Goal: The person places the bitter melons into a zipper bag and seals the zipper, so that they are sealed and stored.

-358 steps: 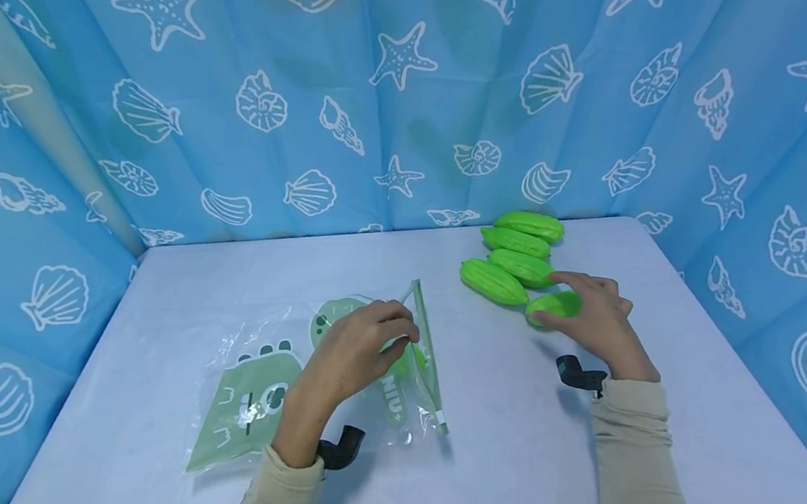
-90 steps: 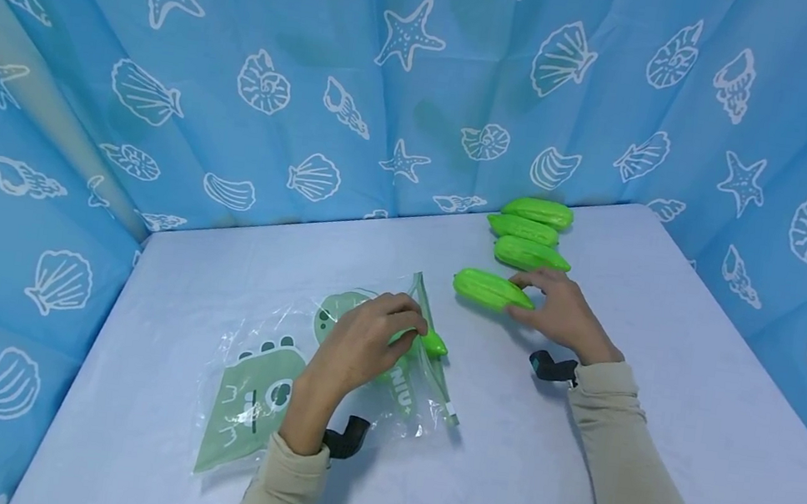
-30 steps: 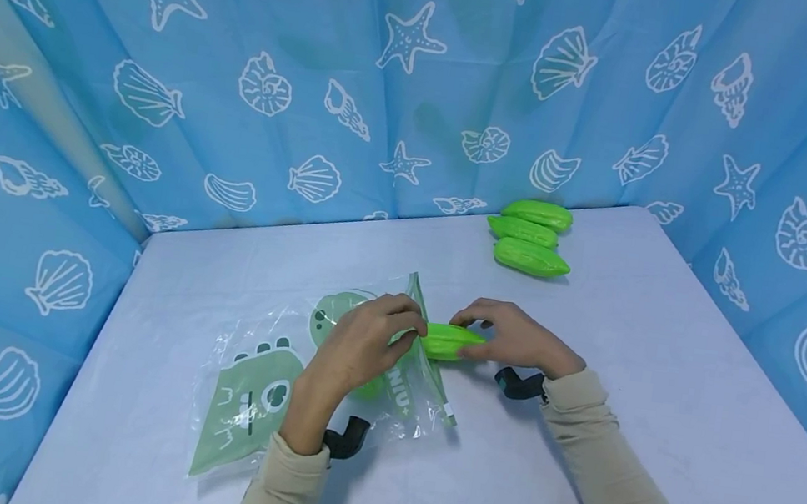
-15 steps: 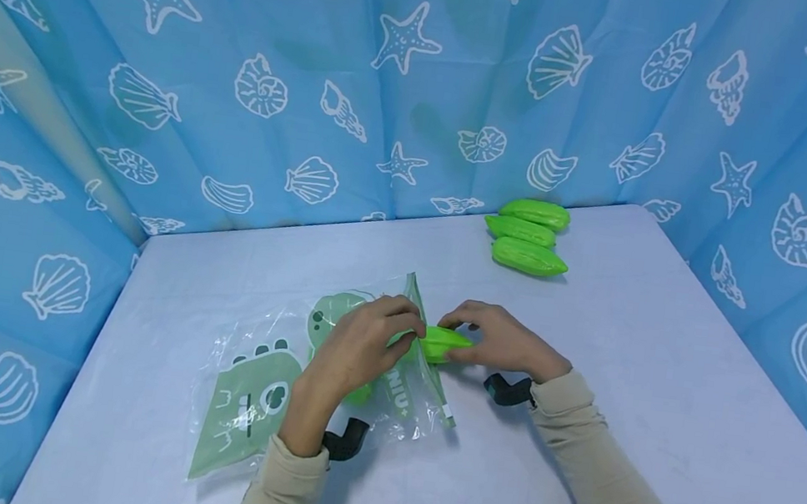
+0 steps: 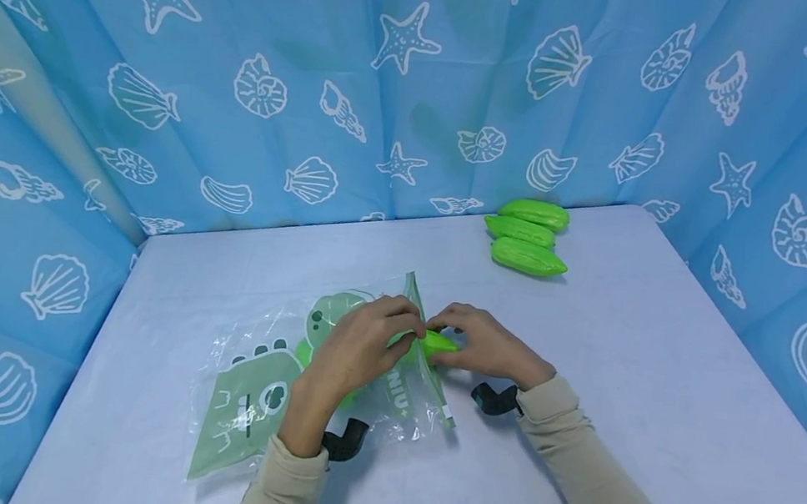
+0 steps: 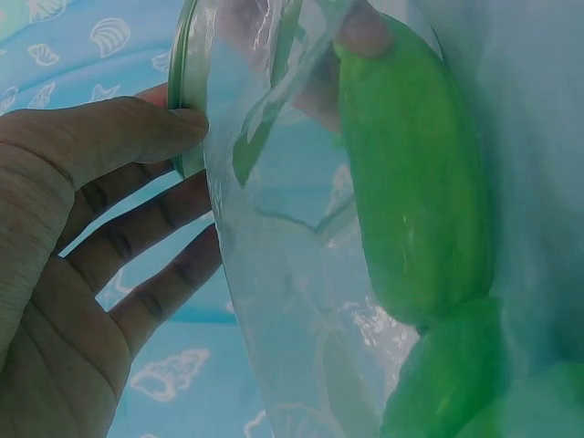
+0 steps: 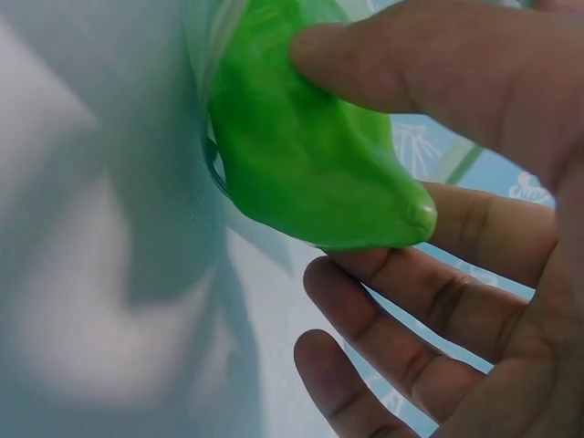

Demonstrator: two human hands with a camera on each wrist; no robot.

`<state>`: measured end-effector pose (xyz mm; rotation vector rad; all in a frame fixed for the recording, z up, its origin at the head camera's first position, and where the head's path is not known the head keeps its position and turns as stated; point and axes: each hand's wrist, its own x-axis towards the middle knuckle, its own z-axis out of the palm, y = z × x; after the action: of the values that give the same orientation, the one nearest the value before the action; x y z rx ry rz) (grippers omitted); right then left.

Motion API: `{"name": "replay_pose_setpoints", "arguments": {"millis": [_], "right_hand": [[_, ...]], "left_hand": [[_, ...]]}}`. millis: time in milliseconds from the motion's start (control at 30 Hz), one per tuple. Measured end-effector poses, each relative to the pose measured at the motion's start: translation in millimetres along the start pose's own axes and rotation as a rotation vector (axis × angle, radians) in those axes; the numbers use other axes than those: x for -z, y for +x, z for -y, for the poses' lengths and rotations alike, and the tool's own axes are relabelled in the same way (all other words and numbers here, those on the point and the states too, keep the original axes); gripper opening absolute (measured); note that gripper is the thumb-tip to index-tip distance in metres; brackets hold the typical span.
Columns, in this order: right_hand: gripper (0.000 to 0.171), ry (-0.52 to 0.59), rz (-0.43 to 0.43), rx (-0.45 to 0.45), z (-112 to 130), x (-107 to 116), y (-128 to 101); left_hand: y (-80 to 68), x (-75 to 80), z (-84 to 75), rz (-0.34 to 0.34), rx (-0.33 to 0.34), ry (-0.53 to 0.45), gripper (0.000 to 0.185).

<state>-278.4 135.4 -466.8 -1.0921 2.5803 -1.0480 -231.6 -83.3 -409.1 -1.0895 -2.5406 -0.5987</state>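
Note:
A clear zip bag (image 5: 258, 385) with a green dinosaur print lies on the pale table (image 5: 589, 342). My left hand (image 5: 395, 324) pinches its green zip rim (image 6: 187, 91) and holds the mouth up. My right hand (image 5: 464, 342) pinches a green ribbed toy fruit (image 5: 438, 343) between thumb (image 7: 411, 64) and fingers, with its front end inside the bag's mouth. In the right wrist view the fruit (image 7: 310, 155) pokes into the plastic. In the left wrist view this fruit (image 6: 415, 182) shows through the plastic, with another green fruit (image 6: 447, 383) below it inside the bag.
Three more green fruits (image 5: 527, 233) lie in a row at the table's back right. A blue curtain with shells and starfish (image 5: 395, 74) closes the table in at the back and on both sides. Bare tabletop lies to the right of my hands.
My right hand took the nearest fruit from the row, carried it left and has pushed it further into the bag's mouth. My left hand has kept the rim lifted.

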Motion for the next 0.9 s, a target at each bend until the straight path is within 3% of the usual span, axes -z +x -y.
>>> {"name": "replay_pose_setpoints", "arguments": {"millis": [467,733,900], "right_hand": [[0.032,0.031,-0.059,-0.028,8,-12,5],[0.041,-0.025,-0.045,-0.037,9,-22,7],[0.035,-0.013,-0.044,-0.037,6,-20,7]], "left_hand": [[1.2,-0.9,-0.3,-0.005,-0.006,-0.009,0.012],[0.3,-2.9,-0.7,-0.001,-0.003,-0.001,0.013],[0.7,-3.6,-0.3,0.003,0.0,-0.005,0.012]]}}
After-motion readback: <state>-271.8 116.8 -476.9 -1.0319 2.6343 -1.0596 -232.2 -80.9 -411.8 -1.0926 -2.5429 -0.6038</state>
